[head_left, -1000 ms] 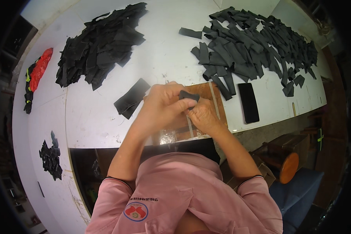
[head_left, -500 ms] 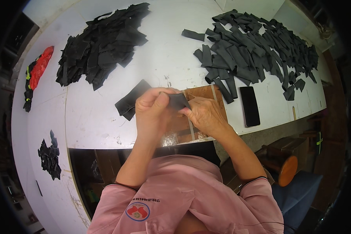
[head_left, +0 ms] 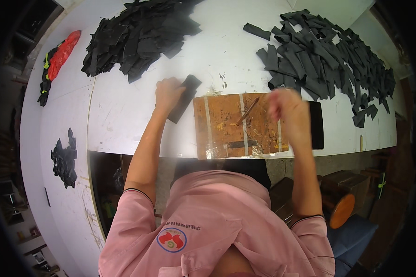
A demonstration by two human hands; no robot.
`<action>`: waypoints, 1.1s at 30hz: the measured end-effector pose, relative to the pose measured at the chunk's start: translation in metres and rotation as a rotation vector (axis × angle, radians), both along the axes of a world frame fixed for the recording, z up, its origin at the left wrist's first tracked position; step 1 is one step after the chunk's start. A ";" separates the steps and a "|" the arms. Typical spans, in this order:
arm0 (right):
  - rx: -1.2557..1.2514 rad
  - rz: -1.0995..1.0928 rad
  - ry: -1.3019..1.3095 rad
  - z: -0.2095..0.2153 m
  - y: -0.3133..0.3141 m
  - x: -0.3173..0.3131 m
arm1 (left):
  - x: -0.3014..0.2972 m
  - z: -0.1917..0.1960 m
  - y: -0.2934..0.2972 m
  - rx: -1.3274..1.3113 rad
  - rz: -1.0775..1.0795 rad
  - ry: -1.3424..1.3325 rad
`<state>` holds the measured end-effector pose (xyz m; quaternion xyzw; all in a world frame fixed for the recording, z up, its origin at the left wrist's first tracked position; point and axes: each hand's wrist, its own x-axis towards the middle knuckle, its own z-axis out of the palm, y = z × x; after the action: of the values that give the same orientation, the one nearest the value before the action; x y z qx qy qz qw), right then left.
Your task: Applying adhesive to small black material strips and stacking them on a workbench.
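Black, flat, rectangular material [head_left: 185,103] lay just left of the scuffed brown board [head_left: 222,121], apparently for easy reach; the left hand [head_left: 169,93] curled its fingers against it, grip unclear. Blur hid whether the right hand [head_left: 289,110] pinched anything.

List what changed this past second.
The left hand moved left to the flat black fabric strip; the right hand moved right across the rectangular brown board. The dark fabric piece they held no longer shows between them. The black fabric pile and dark grey fabric pile stayed.
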<state>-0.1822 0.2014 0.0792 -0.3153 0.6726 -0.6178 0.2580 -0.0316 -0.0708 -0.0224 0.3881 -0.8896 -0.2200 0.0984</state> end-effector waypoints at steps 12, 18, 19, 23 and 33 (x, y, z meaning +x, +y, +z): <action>-0.159 -0.316 0.531 -0.033 -0.084 0.089 | 0.028 0.060 0.052 0.529 -0.042 0.911; -0.103 -0.078 0.035 -0.061 -0.123 0.084 | 0.053 0.030 0.051 0.553 -0.034 0.945; -0.115 -0.047 0.092 -0.059 -0.127 0.083 | 0.055 0.026 0.048 0.476 -0.007 0.877; -0.116 -0.012 0.570 -0.044 -0.139 0.069 | 0.063 0.034 0.031 0.244 0.024 0.843; -0.122 0.327 0.917 -0.008 -0.149 0.064 | 0.053 0.130 0.023 0.171 -0.373 0.425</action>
<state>-0.1185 0.0523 0.0711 -0.6709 0.6210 -0.4051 0.0099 0.0210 -0.0478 0.1080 0.1702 -0.8832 -0.3848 0.2072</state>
